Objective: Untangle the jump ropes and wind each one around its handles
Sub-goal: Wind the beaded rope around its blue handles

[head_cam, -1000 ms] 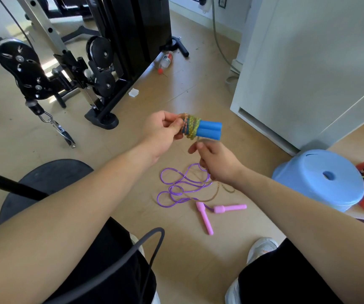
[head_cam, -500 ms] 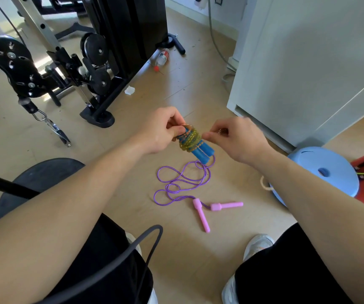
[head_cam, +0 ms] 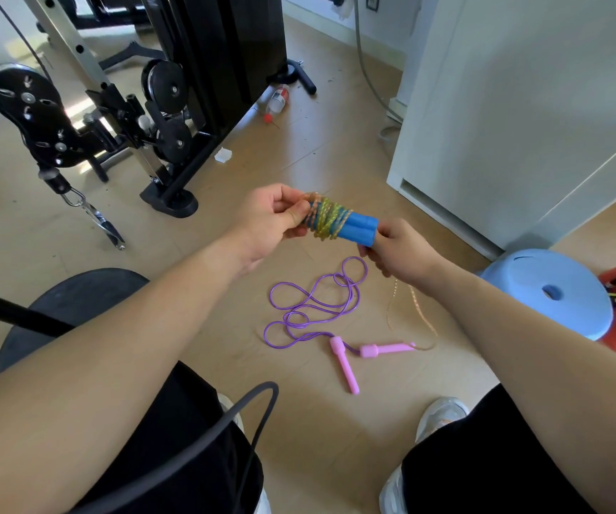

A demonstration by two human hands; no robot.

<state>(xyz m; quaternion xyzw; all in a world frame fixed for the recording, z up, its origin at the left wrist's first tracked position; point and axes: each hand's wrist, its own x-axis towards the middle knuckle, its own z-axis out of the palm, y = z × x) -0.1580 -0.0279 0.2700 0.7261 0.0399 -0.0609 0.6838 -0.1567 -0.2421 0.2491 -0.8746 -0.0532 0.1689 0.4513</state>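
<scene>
Winding step, I judge: my left hand (head_cam: 271,220) grips the blue handles (head_cam: 360,226) at the wrapped end, my right hand (head_cam: 403,254) pinches their bare end; next I should wrap the slack tail (head_cam: 423,315) hanging below it.

Blue handles (head_cam: 360,228) partly beneath wound rope (head_cam: 327,222)

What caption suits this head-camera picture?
Left hand and right hand hold blue handles wound with multicoloured rope; a purple rope with pink handles lies loose on the floor.
</scene>
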